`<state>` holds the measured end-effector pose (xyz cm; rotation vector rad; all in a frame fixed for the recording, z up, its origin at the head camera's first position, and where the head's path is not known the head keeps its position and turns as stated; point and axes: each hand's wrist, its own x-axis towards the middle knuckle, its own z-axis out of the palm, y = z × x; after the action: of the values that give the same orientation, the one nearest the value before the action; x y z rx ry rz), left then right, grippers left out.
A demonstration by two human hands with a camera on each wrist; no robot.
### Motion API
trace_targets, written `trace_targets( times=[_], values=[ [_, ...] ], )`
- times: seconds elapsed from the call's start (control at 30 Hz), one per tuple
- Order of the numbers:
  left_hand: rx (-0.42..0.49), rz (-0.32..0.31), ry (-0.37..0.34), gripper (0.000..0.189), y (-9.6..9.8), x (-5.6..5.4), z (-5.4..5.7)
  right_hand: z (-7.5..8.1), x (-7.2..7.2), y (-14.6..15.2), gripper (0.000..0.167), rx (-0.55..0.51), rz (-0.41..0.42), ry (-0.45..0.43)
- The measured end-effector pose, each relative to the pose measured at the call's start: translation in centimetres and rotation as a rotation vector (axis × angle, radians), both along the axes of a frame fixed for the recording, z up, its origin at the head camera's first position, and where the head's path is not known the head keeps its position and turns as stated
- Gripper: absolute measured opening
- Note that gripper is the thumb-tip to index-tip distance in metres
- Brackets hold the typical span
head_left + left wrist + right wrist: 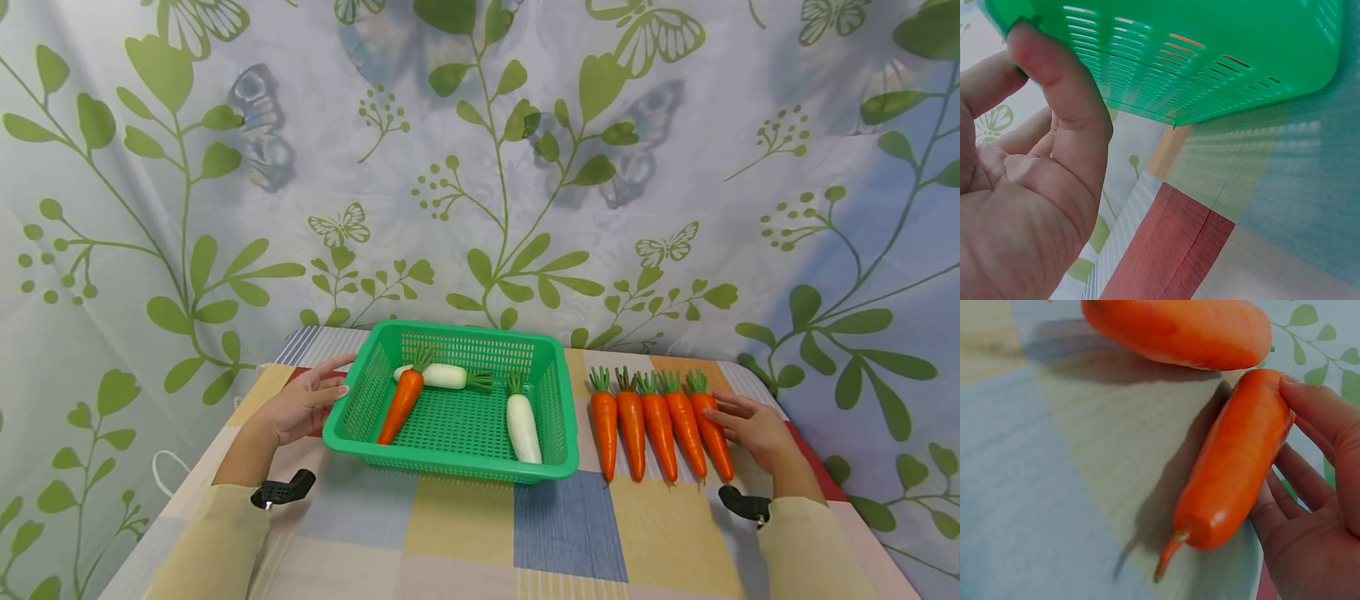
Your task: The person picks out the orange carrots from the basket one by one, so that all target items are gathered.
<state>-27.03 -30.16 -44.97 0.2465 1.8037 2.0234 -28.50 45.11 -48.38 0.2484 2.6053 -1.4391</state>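
Observation:
In the head view my left hand is at the left side of a green plastic basket, its fingers loosely extended. The left wrist view shows the thumb touching the basket's rim. Inside the basket lie one carrot and two white radishes, one near the back and one at the right. My right hand rests against the rightmost carrot of a row, its thumb on the carrot's upper end. Some right fingertips are hidden behind that carrot.
Several carrots lie side by side right of the basket, leafy ends toward the back. A checked cloth covers the table. Behind it hangs a leaf-and-butterfly curtain. A white cable loops at the table's left edge.

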Motion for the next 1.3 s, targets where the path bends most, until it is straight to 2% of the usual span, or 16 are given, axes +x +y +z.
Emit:
trace_targets(
  times=[0.8,1.03,1.3],
  values=[
    [-0.004,0.008,0.021,0.071,-0.1,-0.1,-0.3,0.1,0.8,-0.6,0.086,0.047,-0.052,0.047],
    [0.002,0.01,0.018,0.071,0.0,-0.2,-0.5,-0.1,1.4,-1.3,0.076,0.11,-0.16,0.181],
    [-0.005,0.016,0.015,0.073,0.0,0.0,-0.3,0.9,2.4,-3.6,0.066,0.149,-0.247,0.295]
  ],
)
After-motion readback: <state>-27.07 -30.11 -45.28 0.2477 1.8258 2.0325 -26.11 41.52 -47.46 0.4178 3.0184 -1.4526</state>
